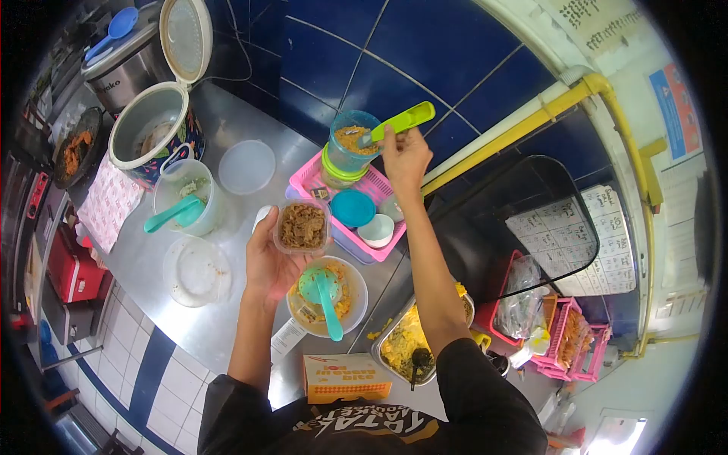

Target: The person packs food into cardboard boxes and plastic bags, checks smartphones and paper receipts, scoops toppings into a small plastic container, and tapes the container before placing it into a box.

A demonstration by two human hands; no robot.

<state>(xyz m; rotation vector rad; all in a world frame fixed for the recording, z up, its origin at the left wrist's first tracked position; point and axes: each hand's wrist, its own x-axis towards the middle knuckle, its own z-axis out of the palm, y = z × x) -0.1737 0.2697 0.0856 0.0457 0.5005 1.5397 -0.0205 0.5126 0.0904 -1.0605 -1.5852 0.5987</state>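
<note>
My left hand (267,254) holds up a small clear plastic tub (303,226) filled with brown shredded food. My right hand (407,161) grips a lime-green scoop (403,121), its grey end reaching into a translucent blue container (356,120) of orange-brown crumbs. That container stands on a green-rimmed jar (339,171) in a pink basket (303,173). Below the tub, a white bowl (358,292) of yellow-orange food has a mint-green ladle (327,303) resting in it.
The pink basket also carries a teal-lidded container (353,208) and a white cup (377,230). To the left are a clear tub with a teal spoon (174,214) and an open rice cooker (152,125). A metal tray (402,349) of yellow food and a carton (345,379) are near my body.
</note>
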